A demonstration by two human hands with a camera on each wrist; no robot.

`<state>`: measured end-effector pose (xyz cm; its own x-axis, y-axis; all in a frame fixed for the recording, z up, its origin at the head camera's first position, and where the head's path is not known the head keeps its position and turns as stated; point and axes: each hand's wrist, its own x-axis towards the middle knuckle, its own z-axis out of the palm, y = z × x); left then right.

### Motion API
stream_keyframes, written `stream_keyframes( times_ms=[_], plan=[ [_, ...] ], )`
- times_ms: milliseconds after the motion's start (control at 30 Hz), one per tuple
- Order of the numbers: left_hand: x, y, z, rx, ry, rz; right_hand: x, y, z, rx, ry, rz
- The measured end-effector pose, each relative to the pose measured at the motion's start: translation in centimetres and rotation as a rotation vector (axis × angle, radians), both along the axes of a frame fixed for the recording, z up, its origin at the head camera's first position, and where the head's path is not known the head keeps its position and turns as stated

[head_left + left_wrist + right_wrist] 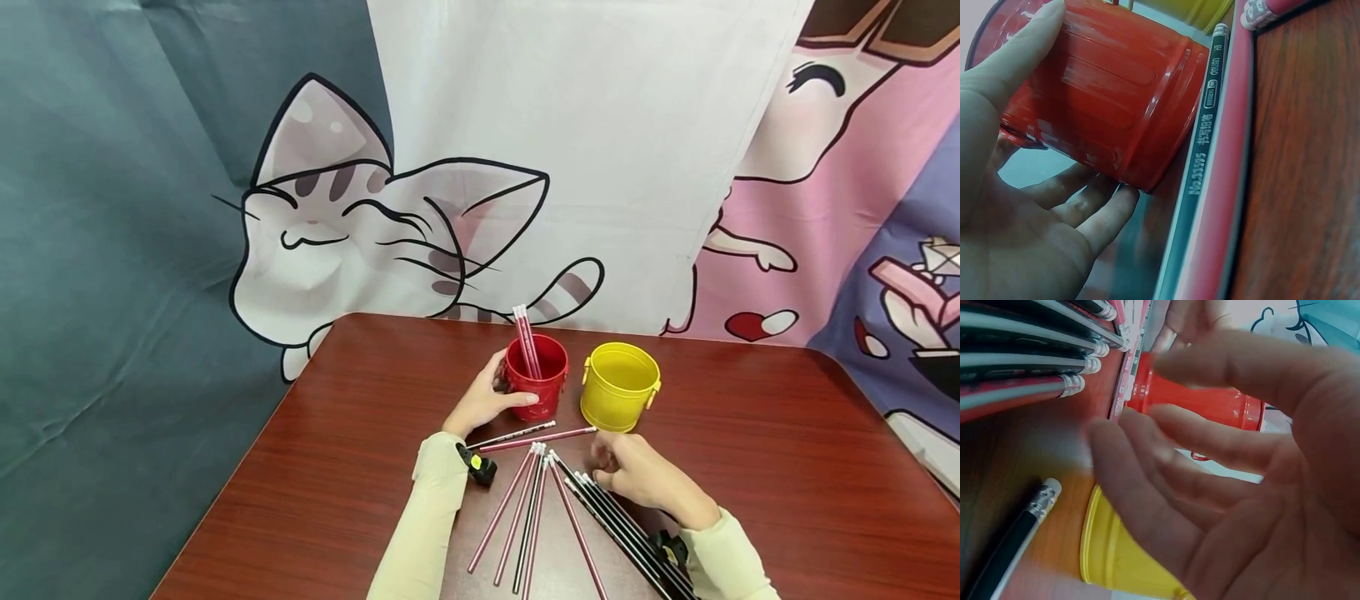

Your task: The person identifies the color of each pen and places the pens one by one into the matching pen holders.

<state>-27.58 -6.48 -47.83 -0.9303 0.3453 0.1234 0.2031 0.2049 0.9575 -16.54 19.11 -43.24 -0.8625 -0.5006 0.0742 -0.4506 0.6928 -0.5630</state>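
Note:
My left hand [480,402] holds a small red bucket [542,402] at its left side, thumb across the front and fingers round the back. Several pink pencils [528,346] stand in it, leaning left, with white eraser ends up. My right hand [643,473] hovers over the loose pencils, fingers loosely bent; the right wrist view shows nothing between thumb and fingers. Under and beside it lie several black pencils [626,529]. Left of these, pink pencils [501,510] fan out with a black one among them.
A yellow bucket [618,402] stands right of the red one, just beyond my right hand. A dark patterned pencil [517,434] and a pink pencil [551,438] lie crosswise before the red bucket. A cartoon cloth [600,125] hangs behind the brown table [315,467].

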Motion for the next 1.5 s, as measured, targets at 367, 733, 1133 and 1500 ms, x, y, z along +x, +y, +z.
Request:
stream_keyframes(
  times_ms=[367, 733, 1133, 1500],
  plan=[
    [-0.1, -0.1, 0.1, 0.014, 0.018, -0.003, 0.5, 0.3, 0.1, 0.120, -0.067, 0.070],
    [0.1, -0.1, 0.3, 0.014, 0.031, -0.004, 1.0, -0.1, -0.1, 0.238, -0.122, -0.018],
    [0.0, -0.2, -0.1, 0.046, 0.031, -0.018, 1.4, -1.2, -0.5, 0.260, -0.052, -0.109],
    [0.1, 0.0, 0.0, 0.055, 0.023, -0.024, 1.4, -1.1, -0.7, 0.249, -0.037, -0.088]
  ],
)
